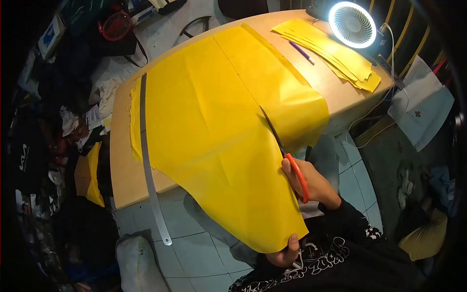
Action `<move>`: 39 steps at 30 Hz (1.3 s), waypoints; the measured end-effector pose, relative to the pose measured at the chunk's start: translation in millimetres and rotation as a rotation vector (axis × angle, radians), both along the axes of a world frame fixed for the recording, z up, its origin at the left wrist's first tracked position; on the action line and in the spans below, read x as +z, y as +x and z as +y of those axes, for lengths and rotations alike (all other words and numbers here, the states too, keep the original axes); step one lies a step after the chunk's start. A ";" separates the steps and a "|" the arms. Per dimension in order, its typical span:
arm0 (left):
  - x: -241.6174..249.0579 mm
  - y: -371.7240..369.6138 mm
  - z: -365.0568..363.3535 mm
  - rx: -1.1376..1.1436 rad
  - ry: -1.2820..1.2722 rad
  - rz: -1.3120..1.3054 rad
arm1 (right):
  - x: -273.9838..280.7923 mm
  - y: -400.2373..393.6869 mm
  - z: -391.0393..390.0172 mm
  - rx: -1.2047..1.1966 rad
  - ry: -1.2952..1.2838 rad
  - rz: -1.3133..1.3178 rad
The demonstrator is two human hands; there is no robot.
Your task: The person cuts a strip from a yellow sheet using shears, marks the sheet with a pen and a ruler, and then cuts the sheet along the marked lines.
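Note:
A large yellow sheet (194,107) covers much of the wooden table (127,187) and hangs over its near edge. My right hand (311,182) is closed round the red handles of a pair of scissors (275,134). Their dark blades lie at the cut edge, pointing up toward a thin line drawn on the sheet. My left hand (284,252) pinches the sheet's lower corner near my body, thumb on top; its other fingers are partly hidden beneath. A long metal ruler (151,185) lies along the sheet's left side and sticks out past the table edge.
Yellow strips (335,53) are stacked at the back right, with a purple pen (302,52) beside them. A lit fan lamp (352,25) stands at the right corner, its white cable hanging down. A white bag (422,104) hangs at the right. Clutter fills the left side.

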State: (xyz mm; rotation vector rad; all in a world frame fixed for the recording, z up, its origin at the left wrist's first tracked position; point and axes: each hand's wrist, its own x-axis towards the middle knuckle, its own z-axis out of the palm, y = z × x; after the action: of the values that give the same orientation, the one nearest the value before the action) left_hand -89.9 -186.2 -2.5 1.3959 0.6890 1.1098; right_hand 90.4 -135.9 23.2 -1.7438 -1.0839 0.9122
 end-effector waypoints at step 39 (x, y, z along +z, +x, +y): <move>-1.5 0.0 -1.8 -0.018 0.042 -0.094 | -2.0 20.6 21.7 0.123 0.051 0.051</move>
State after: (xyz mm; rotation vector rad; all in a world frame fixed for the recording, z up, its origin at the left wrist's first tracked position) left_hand -89.9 -188.0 -4.0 1.3736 0.5879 1.1741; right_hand 111.0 -114.2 21.3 -1.6182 -1.1815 0.9906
